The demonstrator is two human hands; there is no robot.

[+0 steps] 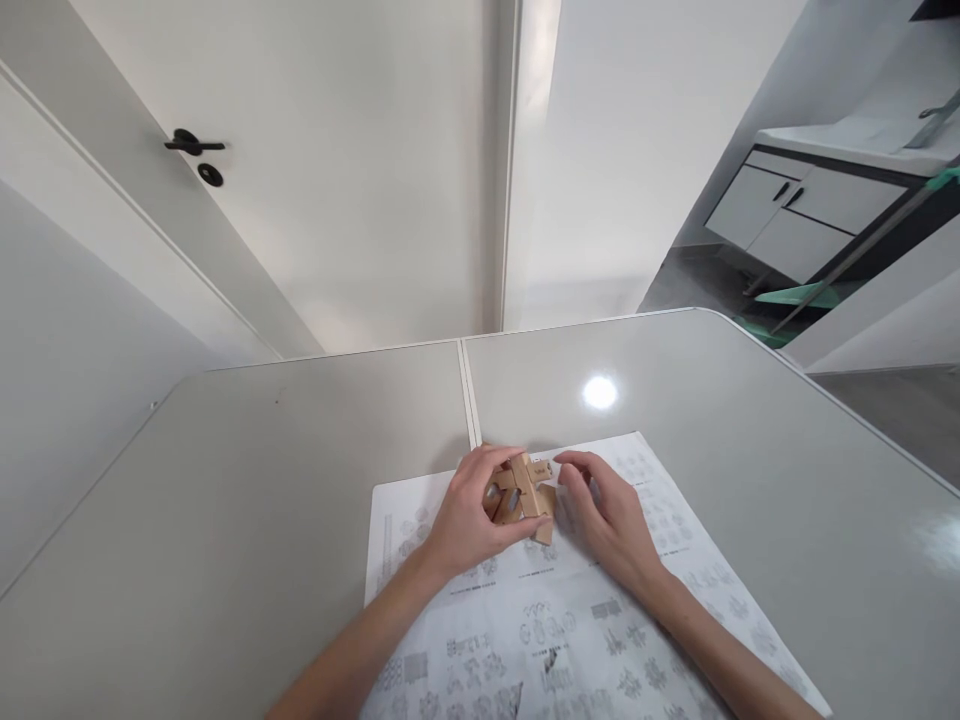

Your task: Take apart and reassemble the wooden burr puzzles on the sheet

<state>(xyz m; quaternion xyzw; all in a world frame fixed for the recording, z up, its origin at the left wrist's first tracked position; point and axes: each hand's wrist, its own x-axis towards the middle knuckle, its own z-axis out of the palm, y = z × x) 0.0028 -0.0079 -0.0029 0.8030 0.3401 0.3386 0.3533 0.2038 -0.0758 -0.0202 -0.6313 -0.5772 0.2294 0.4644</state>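
My left hand [474, 510] is closed around a wooden interlocking puzzle [525, 487] made of several light brown blocks, its thumb along the near side and its fingers over the far side. One block with small dark print juts out to the right. My right hand [606, 508] is just right of the puzzle, fingers bent and thumb near the index fingertip. I cannot make out anything between those fingers. Under both hands lies a large white instruction sheet [517, 590] printed with grey diagrams of puzzle pieces.
The sheet lies on a pale grey table [285, 530] with a white seam [468, 385] running away from me. Beyond the far edge stand a white door [360, 180] with a black handle [193, 145] and, at right, a white sink cabinet [810, 205].
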